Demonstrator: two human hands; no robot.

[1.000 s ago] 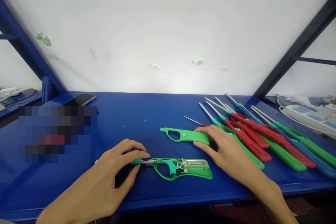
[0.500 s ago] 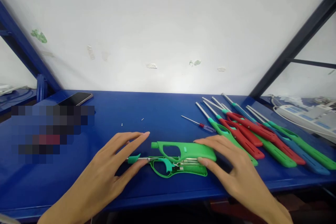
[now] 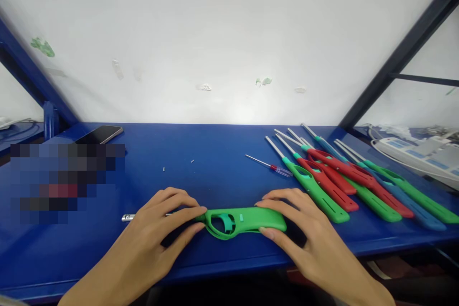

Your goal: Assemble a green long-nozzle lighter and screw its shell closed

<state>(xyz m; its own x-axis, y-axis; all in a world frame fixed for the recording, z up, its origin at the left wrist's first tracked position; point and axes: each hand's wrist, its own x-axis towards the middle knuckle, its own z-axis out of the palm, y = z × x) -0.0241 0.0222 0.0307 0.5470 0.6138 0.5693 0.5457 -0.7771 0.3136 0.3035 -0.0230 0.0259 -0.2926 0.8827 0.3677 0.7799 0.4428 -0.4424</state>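
A green gas lighter (image 3: pixel 245 220) lies crosswise near the front edge of the blue table, its upper shell half over the lower one. A thin gap shows between the halves along the near side. Inside the handle loop sits a teal trigger (image 3: pixel 226 223). My left hand (image 3: pixel 163 229) pinches the front of the lighter between thumb and fingertips, and the metal tube (image 3: pixel 128 218) sticks out beyond that hand. At the handle's rear end, my right hand (image 3: pixel 304 224) grips the shell with thumb near and fingers on the far side.
Beyond my hands lie a small screw (image 3: pixel 164 169), another tiny piece (image 3: pixel 192 160) and a screwdriver (image 3: pixel 281 170). Several assembled lighters (image 3: pixel 358 179) in green, red and blue are piled at the right. A phone (image 3: pixel 102 134) and a pixelated patch are at the left.
The green upper shell has come down onto the lower half, covering the inner parts. My left hand has shifted its pinch to the shell's front end; my right hand stays at the rear.
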